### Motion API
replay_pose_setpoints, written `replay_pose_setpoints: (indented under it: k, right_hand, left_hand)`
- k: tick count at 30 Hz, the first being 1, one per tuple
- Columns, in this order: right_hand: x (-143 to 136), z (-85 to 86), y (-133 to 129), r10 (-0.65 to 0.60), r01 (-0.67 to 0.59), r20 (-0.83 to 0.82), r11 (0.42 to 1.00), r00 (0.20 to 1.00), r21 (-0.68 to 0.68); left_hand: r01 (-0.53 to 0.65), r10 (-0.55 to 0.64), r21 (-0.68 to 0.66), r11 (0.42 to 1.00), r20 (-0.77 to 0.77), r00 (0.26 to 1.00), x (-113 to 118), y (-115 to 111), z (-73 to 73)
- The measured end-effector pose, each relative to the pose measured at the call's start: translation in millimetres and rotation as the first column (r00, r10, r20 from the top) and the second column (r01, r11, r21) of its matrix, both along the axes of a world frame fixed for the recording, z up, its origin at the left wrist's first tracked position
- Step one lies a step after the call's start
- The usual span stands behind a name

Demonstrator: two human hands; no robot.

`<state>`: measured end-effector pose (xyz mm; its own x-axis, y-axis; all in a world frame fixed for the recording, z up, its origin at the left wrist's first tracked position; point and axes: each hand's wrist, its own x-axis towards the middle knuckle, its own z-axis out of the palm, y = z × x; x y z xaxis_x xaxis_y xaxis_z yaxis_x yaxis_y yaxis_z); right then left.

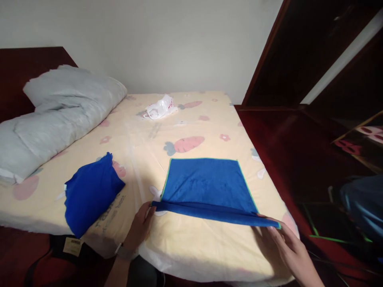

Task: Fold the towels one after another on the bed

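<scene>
A blue cloth (206,181) with green edging lies spread on the bed, its near side folded or rolled into a narrow band. At the band's left end, my left hand (142,223) pinches the cloth between thumb and fingers. My right hand (287,241) grips the opposite end, fingers over the band and thumb beneath. The near strip looks slightly raised from the sheet, while the far part rests flat. To the left of my left hand sits a crumpled, brighter blue cloth (91,195), touched by neither hand.
The bed (140,147) has a cream sheet with carrot and rabbit prints. A white plastic bag (161,107) lies toward the back. A grey quilt (62,107) is bunched at the left. Dark red floor (254,123) and a blurred blue object (365,203) are at the right.
</scene>
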<state>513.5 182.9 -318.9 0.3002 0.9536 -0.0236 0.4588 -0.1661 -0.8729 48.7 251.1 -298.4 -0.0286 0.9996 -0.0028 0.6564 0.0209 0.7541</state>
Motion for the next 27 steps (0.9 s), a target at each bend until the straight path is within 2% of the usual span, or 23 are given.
replay_pose_setpoints:
  k: [3, 7, 10, 14, 16, 19, 21, 23, 27]
  right_hand:
    - [-1, 0.3, 0, -0.034, 0.044, 0.086, 0.992, 0.996, -0.12]
    - [-3, -6.7, 5, 0.027, 0.028, 0.185, 0.957, 0.982, -0.289]
    - [-4, -10.6, 7, 0.033, 0.03, 0.184, 0.942, 0.982, -0.333]
    - [-3, -4.1, 4, 0.114, -0.047, 0.191, 0.945, 0.975, -0.325]
    - [-3, 2.7, 2, 0.177, -0.121, 0.153, 0.94, 0.972, -0.318]
    - [-2, 11.0, -1, 0.219, -0.185, 0.073, 0.929, 0.973, -0.321]
    - [1, 11.9, -3, 0.216, -0.192, 0.034, 0.921, 0.976, -0.339]
    - [3, 8.5, -4, 0.227, -0.193, 0.053, 0.91, 0.972, -0.366]
    - [8, -3.5, -5, 0.267, -0.149, 0.248, 0.9, 0.931, -0.41]
  left_hand:
    - [-0.048, 0.049, 0.021, 0.999, -0.066, 0.997, 2, 0, -2.1]
    - [0.059, -0.052, 0.024, 0.998, -0.233, 0.971, 6, 2, -5.2]
    - [0.069, -0.059, 0.022, 0.997, -0.309, 0.949, 10, 3, -3.7]
    - [0.084, -0.096, -0.059, 0.995, -0.242, 0.965, 9, 0, 3.0]
    - [0.094, -0.111, -0.133, 0.987, -0.12, 0.987, 6, -1, 6.9]
    - [0.086, -0.064, -0.257, 0.963, 0.092, 0.994, 0, -4, 12.4]
    - [0.076, -0.034, -0.284, 0.956, 0.148, 0.988, -3, -4, 14.7]
    - [0.08, -0.052, -0.282, 0.956, 0.105, 0.993, -5, -4, 14.9]
    - [0.117, -0.146, -0.276, 0.954, -0.086, 0.986, -9, -3, 10.0]
